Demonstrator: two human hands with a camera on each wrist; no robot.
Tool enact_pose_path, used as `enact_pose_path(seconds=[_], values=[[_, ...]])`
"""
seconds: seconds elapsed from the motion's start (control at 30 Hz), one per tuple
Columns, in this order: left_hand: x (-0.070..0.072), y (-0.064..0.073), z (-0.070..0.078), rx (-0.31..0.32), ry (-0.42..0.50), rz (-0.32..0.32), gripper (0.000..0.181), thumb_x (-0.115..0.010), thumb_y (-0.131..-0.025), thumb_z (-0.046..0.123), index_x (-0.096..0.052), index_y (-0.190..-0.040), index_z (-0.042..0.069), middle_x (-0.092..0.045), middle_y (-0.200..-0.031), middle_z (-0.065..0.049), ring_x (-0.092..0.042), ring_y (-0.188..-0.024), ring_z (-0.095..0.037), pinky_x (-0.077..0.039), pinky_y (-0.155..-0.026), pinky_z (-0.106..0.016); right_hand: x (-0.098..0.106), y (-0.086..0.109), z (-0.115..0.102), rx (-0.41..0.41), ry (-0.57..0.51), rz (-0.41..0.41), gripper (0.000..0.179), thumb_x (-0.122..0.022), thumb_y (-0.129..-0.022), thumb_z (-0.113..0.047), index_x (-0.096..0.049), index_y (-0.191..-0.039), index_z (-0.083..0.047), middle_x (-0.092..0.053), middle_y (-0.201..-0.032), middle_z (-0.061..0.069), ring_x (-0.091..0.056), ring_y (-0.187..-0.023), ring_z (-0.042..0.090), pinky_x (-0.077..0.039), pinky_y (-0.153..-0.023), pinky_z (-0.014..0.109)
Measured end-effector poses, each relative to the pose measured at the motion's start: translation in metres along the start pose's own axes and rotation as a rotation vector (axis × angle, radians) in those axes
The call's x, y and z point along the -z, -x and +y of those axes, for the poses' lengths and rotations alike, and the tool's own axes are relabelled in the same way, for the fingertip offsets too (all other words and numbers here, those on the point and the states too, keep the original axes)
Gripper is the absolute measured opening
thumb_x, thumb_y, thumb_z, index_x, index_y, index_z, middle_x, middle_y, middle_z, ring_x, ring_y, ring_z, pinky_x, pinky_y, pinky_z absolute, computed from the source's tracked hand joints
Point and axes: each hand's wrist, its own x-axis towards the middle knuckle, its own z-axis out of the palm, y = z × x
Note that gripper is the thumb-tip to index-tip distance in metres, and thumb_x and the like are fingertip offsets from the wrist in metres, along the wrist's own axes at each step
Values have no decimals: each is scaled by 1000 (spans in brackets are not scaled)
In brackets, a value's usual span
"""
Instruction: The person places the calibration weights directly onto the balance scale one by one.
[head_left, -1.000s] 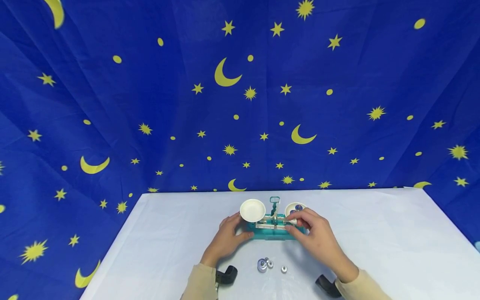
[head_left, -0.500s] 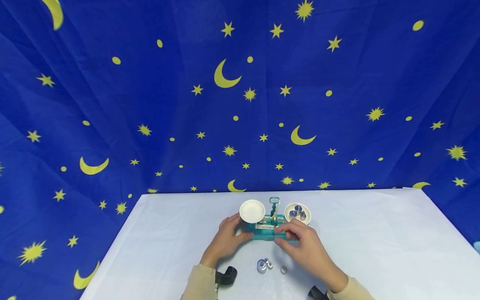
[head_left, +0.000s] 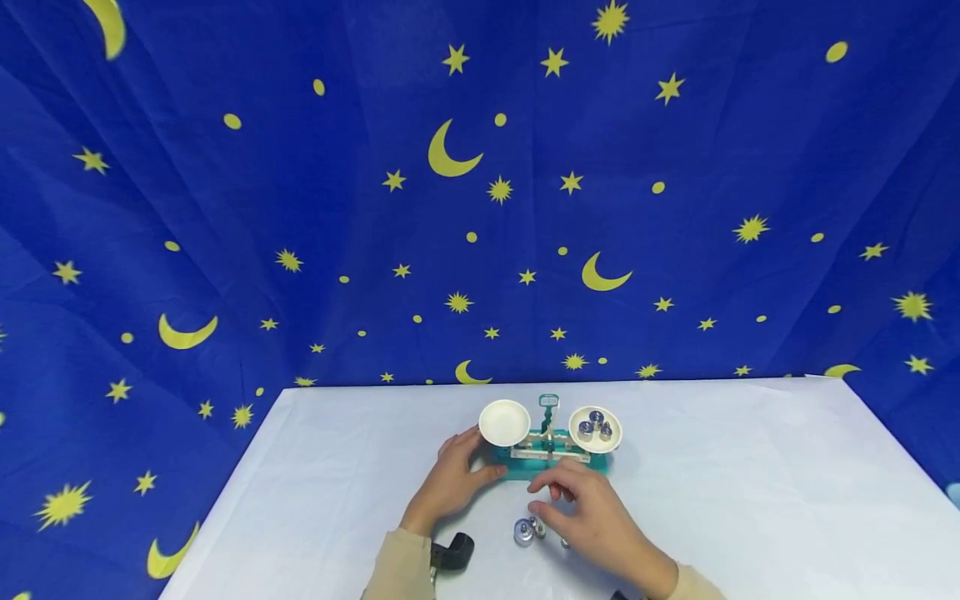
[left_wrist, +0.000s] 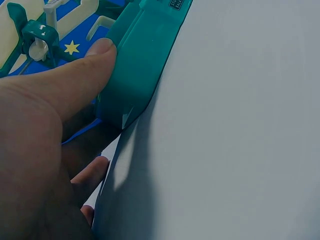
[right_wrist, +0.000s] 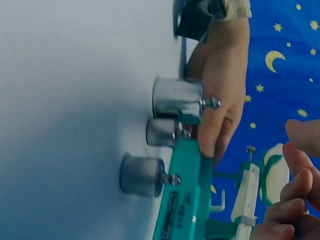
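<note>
A small teal balance scale (head_left: 517,473) stands on the table, with two white pans. My left hand (head_left: 448,482) grips the left end of its base, thumb on the front face, as the left wrist view shows the thumb (left_wrist: 100,57) pressing there. The left pan (head_left: 504,422) is bare; the right pan (head_left: 617,440) bears several metal weights (head_left: 596,417). In front of the scale, silvery knobbed weights (head_left: 523,532) stand on the table. My right hand (head_left: 596,510) hovers beside and above them, fingers loosely bent, nothing seen between them. It partly covers one small weight (right_wrist: 142,175).
White cloth covers the table (head_left: 750,483). Behind it hangs a blue curtain (head_left: 525,208) with yellow moons and stars. A black wrist strap mount (head_left: 453,552) sits by the left sleeve.
My right hand has drawn back from the right pan, moving left and toward me to the loose weights. The pan's weights are now uncovered. My left hand has stayed on the base.
</note>
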Motion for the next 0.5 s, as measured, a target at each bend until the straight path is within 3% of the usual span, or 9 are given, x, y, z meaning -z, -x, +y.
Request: enact_pose_path(seconds=[0.2, 0.5], values=[[-1, 0, -2, -9, 3, 10, 67, -75, -90, 35, -53, -145, 5, -49, -150, -16, -42, -141, -34, -18, -120, -60, -6, 3, 0, -46, -81, -82, 11, -80, -87, -21, -74, -96, -18, -51, -77, -13, -48, -68, 6, -44, -58, 20], [-1, 0, -2, -10, 3, 8, 66, -75, -90, 36, -53, -145, 5, -49, -151, -15, -42, -142, -34, -17, -120, -61, -12, 5, 2, -120, -164, -146, 14, -79, -86, -23, -73, -95, -14, -54, -77, -9, -50, -66, 9, -44, -57, 21]])
